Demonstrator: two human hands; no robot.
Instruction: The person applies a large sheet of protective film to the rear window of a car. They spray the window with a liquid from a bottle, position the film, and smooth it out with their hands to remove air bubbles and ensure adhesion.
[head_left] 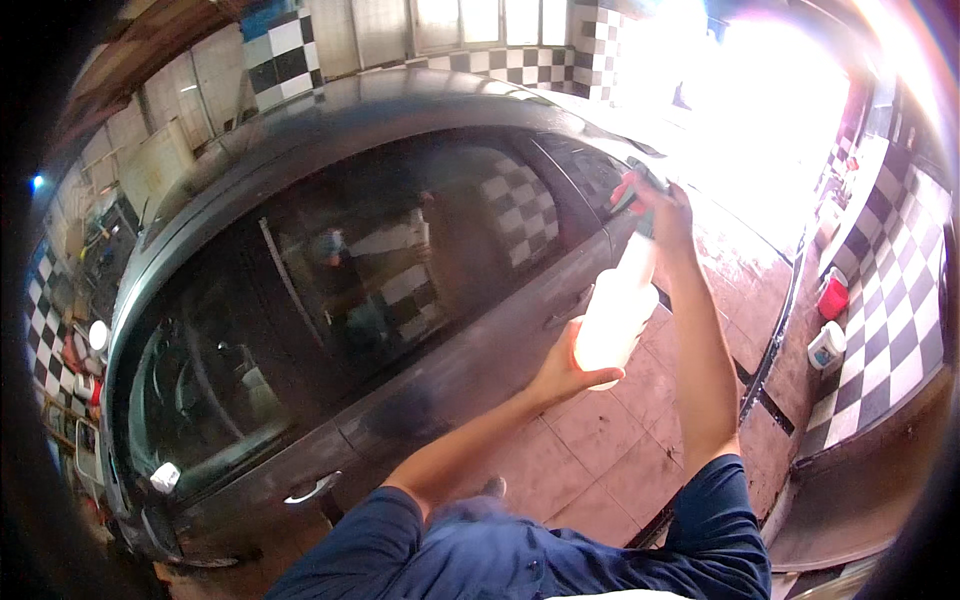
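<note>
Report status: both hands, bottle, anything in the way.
Left hand gripping lower part of white bottle. Right hand up at its spray head. Dark car alongside, to the left; nothing seen blocking the bottle.

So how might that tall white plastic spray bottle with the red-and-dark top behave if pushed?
Stood upright, the bottle would probably tip if pushed high, being tall and narrower toward its top. It seems fairly stiff, with no clear dent near the left hand. Glare hides any fill, so weight is unclear.
</note>
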